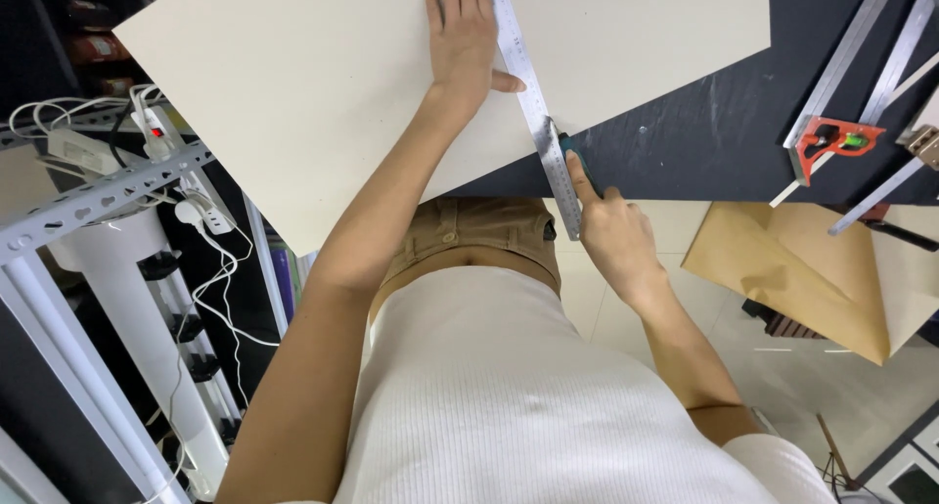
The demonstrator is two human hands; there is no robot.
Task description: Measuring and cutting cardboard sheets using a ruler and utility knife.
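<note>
Steel ruler [533, 103] lies diagonally across pale board [323, 84] on dark table [685, 132]. Left hand [462, 37], flat, fingers together, pins ruler against slipping. Right hand [611, 235] pinches teal-handled cutter [570, 154] against ruler's edge as guide.

1. The left hand [462, 37] lies flat, fingers spread, on a large pale board [323, 93], its thumb against a long steel ruler [536, 113].
2. The ruler runs slantwise across the board to its near edge.
3. The right hand [611, 238] grips a small teal-handled tool [570, 156], touching the ruler's near end.
4. The board rests on a dark worktop [704, 132].
5. A red-headed square [834, 137] lies well apart to the right.
6. White cables [210, 269] hang beside a grey metal rack [108, 196] on the left.
</note>
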